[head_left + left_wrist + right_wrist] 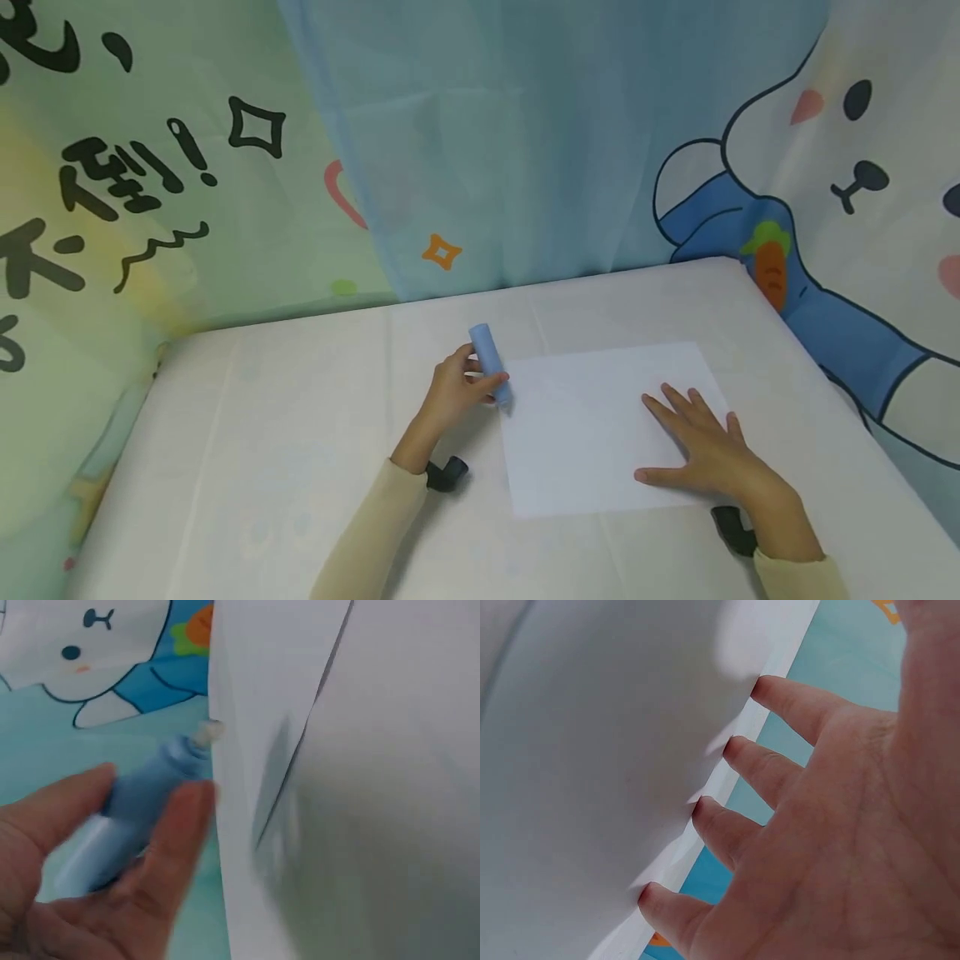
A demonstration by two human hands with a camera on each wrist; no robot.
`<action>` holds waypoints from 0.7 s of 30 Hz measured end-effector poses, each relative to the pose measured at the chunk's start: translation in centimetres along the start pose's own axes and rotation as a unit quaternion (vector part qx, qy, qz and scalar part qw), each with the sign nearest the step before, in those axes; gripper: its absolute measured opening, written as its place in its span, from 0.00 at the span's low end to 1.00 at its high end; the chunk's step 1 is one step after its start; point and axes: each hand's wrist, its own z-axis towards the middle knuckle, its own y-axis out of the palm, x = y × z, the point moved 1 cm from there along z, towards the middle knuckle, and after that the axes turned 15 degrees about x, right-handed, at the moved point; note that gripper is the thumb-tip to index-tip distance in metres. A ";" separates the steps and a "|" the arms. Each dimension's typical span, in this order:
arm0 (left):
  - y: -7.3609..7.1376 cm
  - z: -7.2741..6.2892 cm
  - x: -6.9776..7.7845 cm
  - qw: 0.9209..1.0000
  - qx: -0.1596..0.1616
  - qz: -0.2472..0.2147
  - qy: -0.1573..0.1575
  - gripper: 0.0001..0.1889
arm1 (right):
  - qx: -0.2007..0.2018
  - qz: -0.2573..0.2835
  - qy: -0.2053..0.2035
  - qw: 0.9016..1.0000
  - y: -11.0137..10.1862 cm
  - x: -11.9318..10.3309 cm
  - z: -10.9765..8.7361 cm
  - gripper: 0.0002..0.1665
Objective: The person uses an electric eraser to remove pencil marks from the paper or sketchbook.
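Between the thumb and fingers of my left hand (457, 387) is a light-blue tube (486, 346) with a narrow pale tip (208, 733). It is tilted, with the tip pointing down close over the left edge of a white sheet of paper (577, 433). In the left wrist view, the thumb and a finger pinch the tube near its neck. My right hand (705, 450) lies spread on the right part of the sheet, palm down. Its fingertips (735, 746) press on the paper in the right wrist view.
The sheet lies on a white-covered table (285, 467). Behind the table hangs a printed cloth (525, 150) with a bear and lettering. A dark wrist camera (447, 475) sits at the left wrist and another dark camera (733, 531) at the right.
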 end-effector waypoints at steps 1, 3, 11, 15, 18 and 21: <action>-0.5 -0.2 0.0 1.000 0.002 0.008 -0.012 0.29 | 0.000 -0.001 -0.001 1.000 0.0 0.0 0.1 0.65; -1.5 -0.5 -0.1 0.999 0.007 0.029 -0.026 0.28 | 0.001 -0.001 -0.004 1.000 -0.1 0.0 0.3 0.65; -4.0 -1.5 -0.8 0.991 0.046 0.119 -0.034 0.26 | 0.005 0.004 -0.012 1.000 -0.6 0.2 1.0 0.65; -4.7 -2.0 -0.9 0.986 0.069 0.146 -0.032 0.25 | 0.001 0.012 -0.011 1.000 -0.3 -0.2 1.1 0.64; -5.0 -2.2 -1.1 0.984 0.070 0.159 -0.033 0.21 | 0.003 0.010 -0.011 1.000 0.0 -0.3 1.1 0.63; -5.1 -2.2 -1.3 0.985 0.064 0.154 -0.041 0.18 | 0.003 0.006 -0.008 1.000 0.0 -0.3 0.9 0.63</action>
